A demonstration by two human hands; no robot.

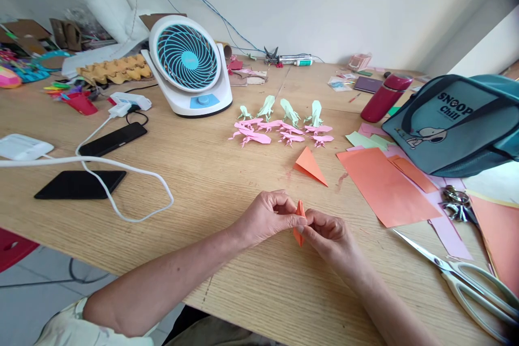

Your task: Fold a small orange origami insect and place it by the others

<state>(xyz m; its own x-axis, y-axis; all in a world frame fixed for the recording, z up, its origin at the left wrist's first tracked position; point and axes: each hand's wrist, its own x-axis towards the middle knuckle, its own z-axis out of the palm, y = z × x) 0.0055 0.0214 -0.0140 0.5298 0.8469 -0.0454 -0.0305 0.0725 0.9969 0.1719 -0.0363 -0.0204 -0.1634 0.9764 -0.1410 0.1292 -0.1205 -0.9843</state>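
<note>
Between my two hands is a small, narrow piece of folded orange paper (299, 238), held upright above the wooden table. My left hand (270, 217) pinches it from the left with thumb and index finger. From the right, my right hand (327, 231) pinches the same piece, its thumb tip close to the left thumb. The fingers hide the middle of the folds. Just beyond my hands lies a folded orange paper triangle (310, 166). Farther back stand several pink folded-paper insects (253, 135) and several pale green ones (290, 112).
Orange sheets (389, 184) lie at the right, near large scissors (454, 270), a teal bag (454, 124) and a red bottle (387, 97). A white fan (190, 65) stands at the back left. Phones (81, 185) and a looped white cable (168, 194) occupy the left side.
</note>
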